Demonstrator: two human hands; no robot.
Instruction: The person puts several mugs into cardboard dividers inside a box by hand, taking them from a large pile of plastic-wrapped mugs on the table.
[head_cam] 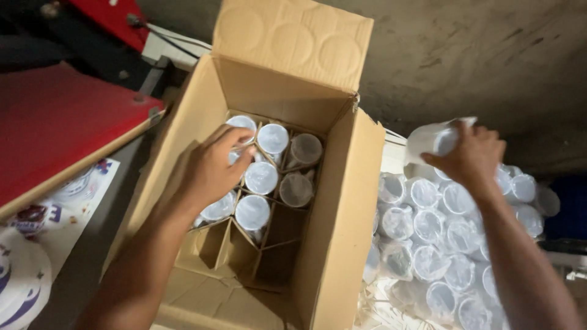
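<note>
While my left hand [211, 168] rests, fingers loosely spread, on wrapped mugs [262, 177] in the divided cardboard box [342, 201], my right hand [471, 156] clamps one wrapped mug [431, 139] above the stack [446, 238], probably mid-transfer; next needs an empty cell [214, 244].

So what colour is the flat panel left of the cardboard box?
Red, with a pale wooden edge: the panel shows best in the head view.

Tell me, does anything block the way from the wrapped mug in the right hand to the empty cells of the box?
Nothing visible does. The right hand holds a mug beside the box; only its side wall stands between, and the empty cells are open.
</note>
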